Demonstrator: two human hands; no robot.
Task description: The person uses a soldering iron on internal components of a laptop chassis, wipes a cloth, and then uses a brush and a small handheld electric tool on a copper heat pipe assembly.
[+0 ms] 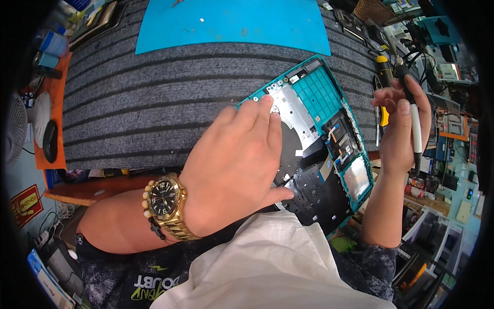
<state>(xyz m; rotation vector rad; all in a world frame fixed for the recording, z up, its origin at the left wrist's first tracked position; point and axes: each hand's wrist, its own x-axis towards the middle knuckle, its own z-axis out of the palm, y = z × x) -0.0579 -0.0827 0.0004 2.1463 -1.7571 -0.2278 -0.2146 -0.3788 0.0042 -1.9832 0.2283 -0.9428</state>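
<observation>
An opened turquoise laptop casing lies tilted on the striped grey mat, showing a silver plate, black inner panels and small boards. My left hand, a gold watch at its wrist, lies over the casing's left part with fingertips on the silver plate and thumb stretched out, hiding what is beneath. Beside the casing's right edge, my right hand is raised, its fingers closed on a black-and-white pen-shaped tool held upright.
A blue silicone mat lies at the back of the striped mat. Yellow-handled tools, cables and devices crowd the right. An orange board, cans and a fan stand at left. White cloth covers my lap.
</observation>
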